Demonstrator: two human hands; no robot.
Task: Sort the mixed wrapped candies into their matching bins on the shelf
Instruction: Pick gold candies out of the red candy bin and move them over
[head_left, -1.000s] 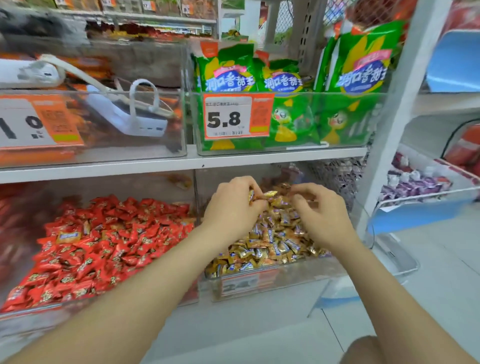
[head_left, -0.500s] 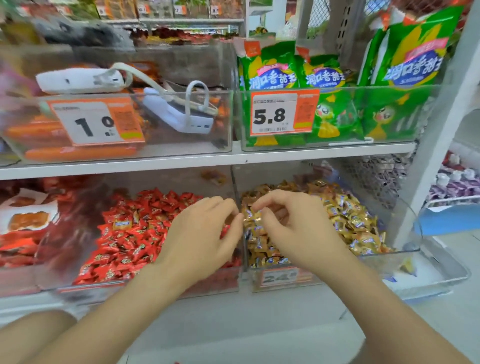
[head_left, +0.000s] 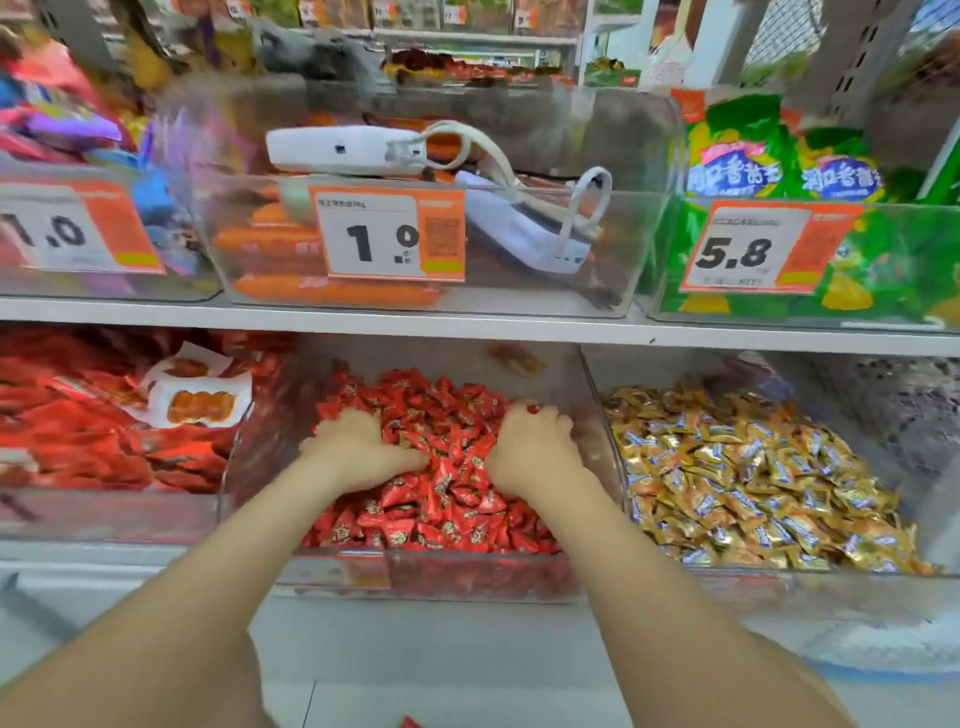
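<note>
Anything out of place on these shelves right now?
Yes: two white power banks with cables lie in the sausage bin on the upper shelf, among food. A brownish packet sits alone behind the red candies.

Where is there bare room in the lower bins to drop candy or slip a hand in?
Bare floor shows behind the red candies and behind the gold candies, toward the rear walls. The white ledge in front is bare too. The red heap's middle is crowded by the left hand and right hand.
</note>
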